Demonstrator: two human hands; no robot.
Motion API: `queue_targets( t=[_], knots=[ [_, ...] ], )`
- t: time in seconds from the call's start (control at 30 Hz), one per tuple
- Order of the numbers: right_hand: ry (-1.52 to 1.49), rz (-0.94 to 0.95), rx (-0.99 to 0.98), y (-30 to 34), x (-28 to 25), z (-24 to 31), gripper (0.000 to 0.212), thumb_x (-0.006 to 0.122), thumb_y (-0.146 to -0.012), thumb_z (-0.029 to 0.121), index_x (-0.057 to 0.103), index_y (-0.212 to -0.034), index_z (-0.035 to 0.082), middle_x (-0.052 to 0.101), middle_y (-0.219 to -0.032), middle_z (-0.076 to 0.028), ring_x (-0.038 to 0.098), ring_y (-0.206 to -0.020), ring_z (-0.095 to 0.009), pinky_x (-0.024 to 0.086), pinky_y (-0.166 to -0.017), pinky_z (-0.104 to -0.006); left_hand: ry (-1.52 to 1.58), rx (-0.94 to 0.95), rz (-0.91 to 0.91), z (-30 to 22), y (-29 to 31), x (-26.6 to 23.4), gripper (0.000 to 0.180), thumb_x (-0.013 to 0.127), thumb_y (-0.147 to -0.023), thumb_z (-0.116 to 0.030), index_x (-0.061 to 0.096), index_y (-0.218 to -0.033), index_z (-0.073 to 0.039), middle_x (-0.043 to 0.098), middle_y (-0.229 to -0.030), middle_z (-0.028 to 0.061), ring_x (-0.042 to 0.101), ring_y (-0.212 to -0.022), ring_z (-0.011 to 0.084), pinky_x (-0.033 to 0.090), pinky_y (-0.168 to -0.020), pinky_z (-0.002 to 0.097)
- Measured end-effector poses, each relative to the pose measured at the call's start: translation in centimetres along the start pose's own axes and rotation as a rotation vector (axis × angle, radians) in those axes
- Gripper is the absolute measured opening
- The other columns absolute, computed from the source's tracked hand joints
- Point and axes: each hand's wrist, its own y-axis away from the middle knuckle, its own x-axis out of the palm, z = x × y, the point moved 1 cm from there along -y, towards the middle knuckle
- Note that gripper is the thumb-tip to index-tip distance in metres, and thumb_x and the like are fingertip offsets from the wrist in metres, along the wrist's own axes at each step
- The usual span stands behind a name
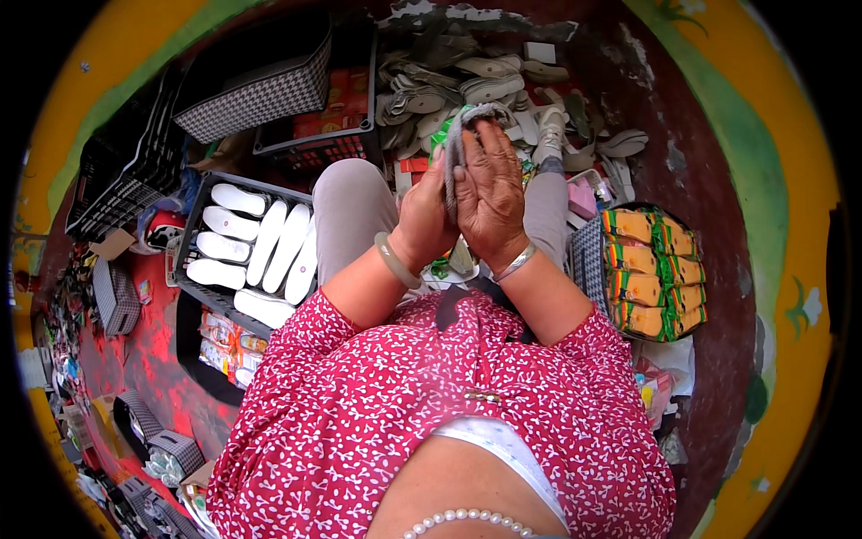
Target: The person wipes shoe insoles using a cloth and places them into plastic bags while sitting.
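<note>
In front of my lap, both hands are raised and pressed toward each other. Between the palms is a thin grey piece with a fuzzy edge (452,153), curved over at its top; it looks like a soft insole. My left hand (422,220) bears on one face of it. On the other face lies my right hand (492,193), fingers straight and together. A bit of green wrapping (439,137) shows beside the piece, and I cannot tell whether a hand holds it. The palms are hidden.
A heap of grey-white insoles (492,87) lies beyond my hands. At left, a black crate (299,191) holds white insoles (231,223). A checked bin (260,94) and a crate of red packs (346,90) stand behind. At right, a basket (588,260) holds yellow-and-green packs (635,259).
</note>
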Motion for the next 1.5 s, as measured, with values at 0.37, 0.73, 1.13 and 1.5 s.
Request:
queue_targets(
  t=[0.37, 0.73, 1.13, 1.5],
  knots=[
    [-0.805, 0.004, 0.875, 0.2, 0.2, -6.9, 0.029, 0.048, -0.092, 0.02, 0.057, -0.108, -0.002, 0.065, -0.097, -0.011, 0.063, -0.088, -0.026, 0.049, -0.078, -0.0313, 0.277, -0.235, -0.141, -1.3, -0.9, 0.9, 0.049, 0.033, -0.097, -0.033, 0.036, -0.133, 0.001, 0.043, -0.134, 0.018, 0.041, -0.124, 0.0291, 0.029, -0.106, 0.0419],
    [-1.376, 0.152, 1.037, 2.2, 1.4, -5.1, 0.044, 0.06, -0.088, 0.02, 0.048, -0.125, -0.001, 0.059, -0.111, -0.008, 0.056, -0.099, -0.015, 0.045, -0.087, -0.0263, 0.004, -0.097, -0.422, -0.5, -1.3, -1.3, 0.04, 0.046, -0.094, -0.036, 0.051, -0.118, -0.005, 0.058, -0.113, 0.0107, 0.057, -0.105, 0.0222, 0.044, -0.094, 0.0379],
    [-1.206, 0.529, 1.045, 1.0, 0.5, -5.2, 0.032, 0.068, -0.081, 0.012, 0.058, -0.107, -0.004, 0.064, -0.094, -0.006, 0.06, -0.08, -0.01, 0.049, -0.071, -0.0239, -0.21, 0.037, -0.504, 0.0, -1.1, -1.6, 0.023, 0.048, -0.094, -0.016, 0.055, -0.106, 0.002, 0.062, -0.096, 0.0122, 0.062, -0.084, 0.0219, 0.05, -0.08, 0.0354],
    [-1.17, 0.626, 1.131, 3.0, -0.1, -4.6, 0.031, 0.069, -0.08, 0.015, 0.059, -0.103, -0.003, 0.064, -0.092, -0.006, 0.061, -0.078, -0.011, 0.049, -0.07, -0.0238, -0.2, 0.059, -0.621, -0.4, -0.8, -2.6, 0.025, 0.048, -0.094, -0.017, 0.054, -0.105, 0.003, 0.061, -0.096, 0.0138, 0.061, -0.085, 0.0259, 0.051, -0.078, 0.0381]
  ],
)
